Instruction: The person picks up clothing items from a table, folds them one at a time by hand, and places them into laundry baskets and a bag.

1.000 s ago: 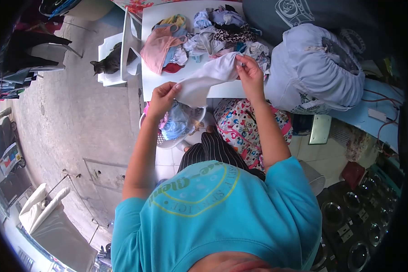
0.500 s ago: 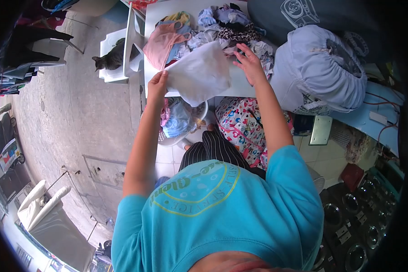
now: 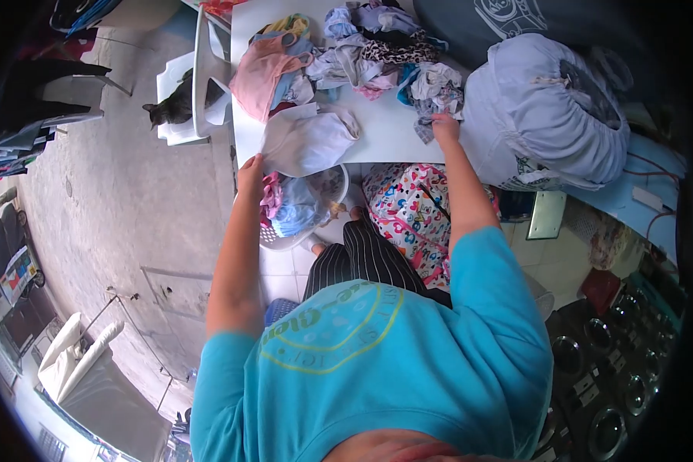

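My left hand (image 3: 250, 169) is closed on the lower left corner of a white cloth (image 3: 312, 140), which lies spread near the front edge of the white table (image 3: 389, 138). At the right end of the table my right hand (image 3: 445, 128) has its fingers closed at the edge of a grey patterned garment (image 3: 425, 129). Beyond the white cloth lies a pink top (image 3: 262, 75) on other clothes. A heap of mixed garments (image 3: 354, 61) is farther back, with a crumpled whitish garment (image 3: 437, 81) beside it.
A large pale fabric bag (image 3: 535, 108) stands right of the table. Below the table edge are a basket (image 3: 289, 239) of clothes and a colourful patterned bag (image 3: 408, 204). A cat (image 3: 179, 104) lies on a white chair (image 3: 200, 77) at the left.
My right hand has let go of the white cloth and moved right to the grey patterned garment. My left hand has moved slightly left and down with the cloth, which now lies lower on the table.
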`<action>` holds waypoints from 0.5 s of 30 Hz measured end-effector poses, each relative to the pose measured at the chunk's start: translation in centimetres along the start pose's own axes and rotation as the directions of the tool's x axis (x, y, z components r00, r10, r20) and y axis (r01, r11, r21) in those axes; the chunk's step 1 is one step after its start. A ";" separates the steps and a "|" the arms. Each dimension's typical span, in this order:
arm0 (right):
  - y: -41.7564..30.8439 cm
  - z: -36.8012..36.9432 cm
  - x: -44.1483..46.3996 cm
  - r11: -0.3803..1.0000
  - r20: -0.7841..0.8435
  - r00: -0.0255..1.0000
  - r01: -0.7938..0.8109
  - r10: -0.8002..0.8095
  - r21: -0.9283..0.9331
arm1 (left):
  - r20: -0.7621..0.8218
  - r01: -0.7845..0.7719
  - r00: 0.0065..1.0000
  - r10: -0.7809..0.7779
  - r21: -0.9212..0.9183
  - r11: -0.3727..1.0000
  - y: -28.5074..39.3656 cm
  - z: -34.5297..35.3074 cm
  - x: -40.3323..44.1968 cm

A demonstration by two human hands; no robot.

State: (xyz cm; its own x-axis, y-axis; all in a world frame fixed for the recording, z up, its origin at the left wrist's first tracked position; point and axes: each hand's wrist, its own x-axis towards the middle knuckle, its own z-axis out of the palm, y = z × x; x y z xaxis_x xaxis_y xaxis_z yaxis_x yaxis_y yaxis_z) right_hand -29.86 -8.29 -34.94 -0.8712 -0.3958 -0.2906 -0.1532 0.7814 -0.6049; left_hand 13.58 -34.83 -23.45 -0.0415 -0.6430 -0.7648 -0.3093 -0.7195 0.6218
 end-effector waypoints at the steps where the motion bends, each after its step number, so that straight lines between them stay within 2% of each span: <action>1: 0.4 0.3 0.2 0.982 0.018 0.996 0.087 -0.085 -0.168 | 0.007 -0.020 1.000 0.020 0.016 1.000 -0.3 -0.3 0.3; 2: 0.7 0.6 0.4 0.929 0.052 0.985 0.172 -0.164 -0.328 | 0.014 -0.041 0.999 0.040 0.032 0.999 -0.7 -0.5 0.5; 3: -2.9 -1.7 -1.2 0.898 0.260 0.958 0.220 -0.125 -0.382 | 0.001 -0.083 0.997 0.083 0.097 0.992 -0.2 -0.3 -0.5; 4: -3.4 -1.3 -2.9 0.898 0.255 0.959 0.214 -0.120 -0.384 | 0.007 -0.082 0.997 0.082 0.100 0.992 -0.1 -0.4 -0.9; 6: -3.1 -0.3 -4.7 0.803 0.200 0.960 0.274 -0.195 -0.530 | 0.084 -0.334 0.943 0.323 0.256 0.907 0.4 -0.6 -1.8; 8: -3.0 0.5 -5.2 0.840 0.205 0.968 0.231 -0.146 -0.491 | 0.101 -0.390 0.921 0.376 0.215 0.896 2.8 0.5 -5.4; 10: -2.2 0.9 -5.5 0.874 0.217 0.971 0.187 -0.097 -0.449 | 0.142 -0.473 0.870 0.472 -0.030 0.881 3.6 0.6 -7.3; 15: -0.8 1.1 -4.9 0.891 0.196 0.972 0.203 -0.132 -0.406 | 0.198 -0.479 0.861 0.469 0.000 0.878 5.1 0.4 -8.9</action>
State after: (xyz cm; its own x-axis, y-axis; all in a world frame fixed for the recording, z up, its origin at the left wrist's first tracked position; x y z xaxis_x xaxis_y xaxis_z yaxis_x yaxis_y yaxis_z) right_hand -24.96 -7.54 -33.84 -0.7351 -0.5820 -0.3477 -0.5024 0.8120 -0.2972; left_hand 11.99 -32.64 -13.51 -0.3685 -0.8391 -0.4000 -0.2519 -0.3241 0.9119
